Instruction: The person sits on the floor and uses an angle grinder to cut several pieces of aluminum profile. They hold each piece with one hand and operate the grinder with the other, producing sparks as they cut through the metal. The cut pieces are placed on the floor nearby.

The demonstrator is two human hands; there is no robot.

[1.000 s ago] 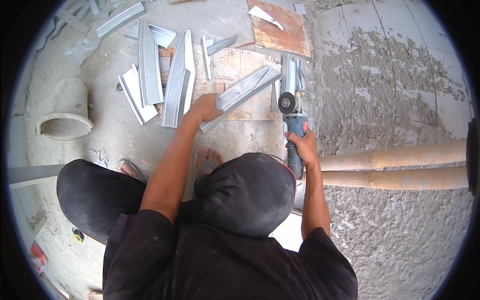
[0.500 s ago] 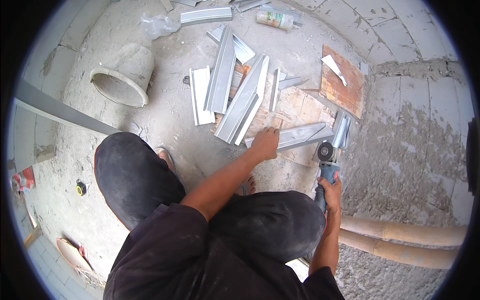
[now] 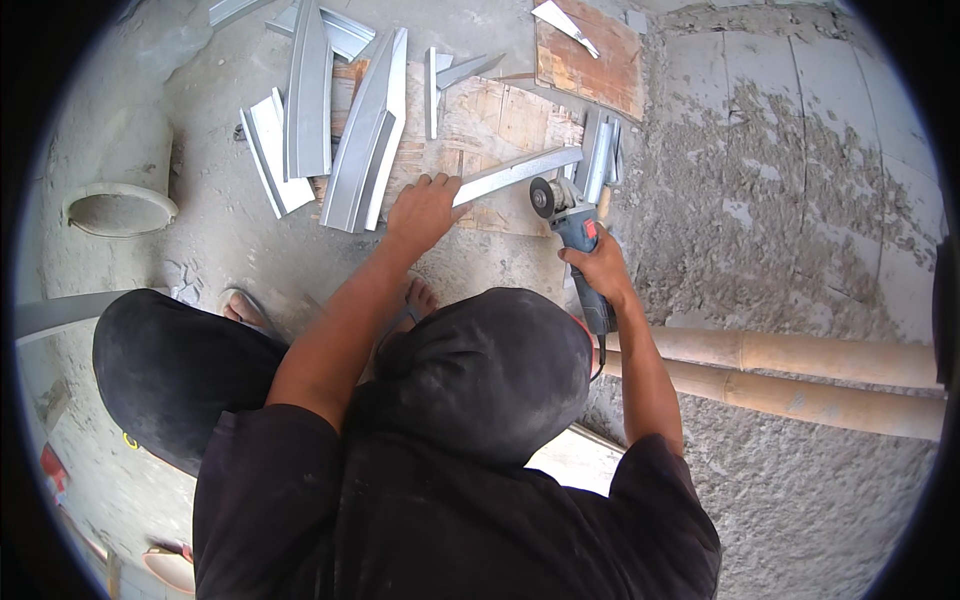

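Observation:
My left hand (image 3: 425, 212) is closed over the near-left end of a silvery metal profile (image 3: 520, 170), pressing it on a worn plywood board (image 3: 500, 120). The strip slants up to the right, a narrow face showing. In my right hand (image 3: 600, 262) is a blue-grey angle grinder (image 3: 577, 232), gripped round its body with the thumb across it. Its dark disc (image 3: 543, 197) stands just on the near side of the profile, toward the right end; a small gap seems to lie between them. A cord leaves the grinder's rear.
Several cut metal profiles (image 3: 310, 95) lie left of and on the board. Farther right is a brown board (image 3: 590, 60) with a white offcut (image 3: 566, 27). A dusty bucket (image 3: 122, 210) lies on its side at left. Two bamboo poles (image 3: 780, 357) stretch along the right.
My view has shifted to the right. The profile under my left hand is turned, now showing a narrower face. My right hand has brought the grinder from beyond its right end to its near side.

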